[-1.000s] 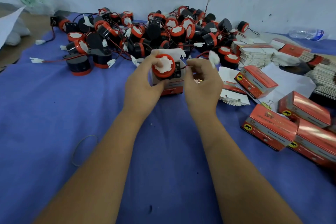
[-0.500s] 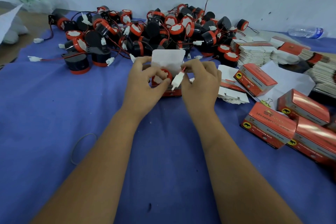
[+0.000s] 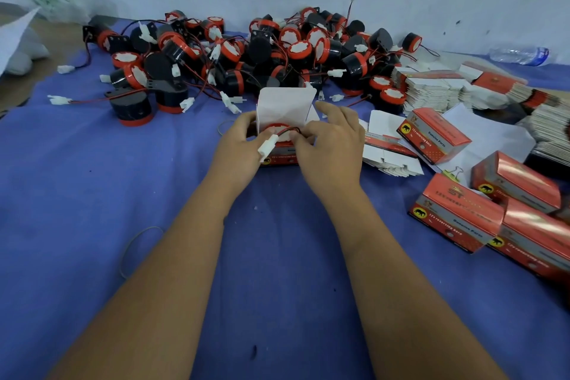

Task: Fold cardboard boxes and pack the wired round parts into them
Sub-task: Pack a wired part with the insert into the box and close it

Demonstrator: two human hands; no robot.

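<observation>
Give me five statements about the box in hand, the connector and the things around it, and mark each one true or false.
1. The open box has its white lid flap standing up. True.
2. A round part sits inside the box. True.
3. The white connector is tucked inside the box. False: it hangs out over the front.
4. The finished boxes lie on the person's left. False: on the right.
5. The cloth is green. False: blue.

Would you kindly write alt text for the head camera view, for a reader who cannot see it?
Two bare hands tuck a red round part and its white connector into an open box on a blue cloth; the left hand steadies the box, the right hand handles the wire. A pile of parts lies behind, closed boxes to the right.
</observation>
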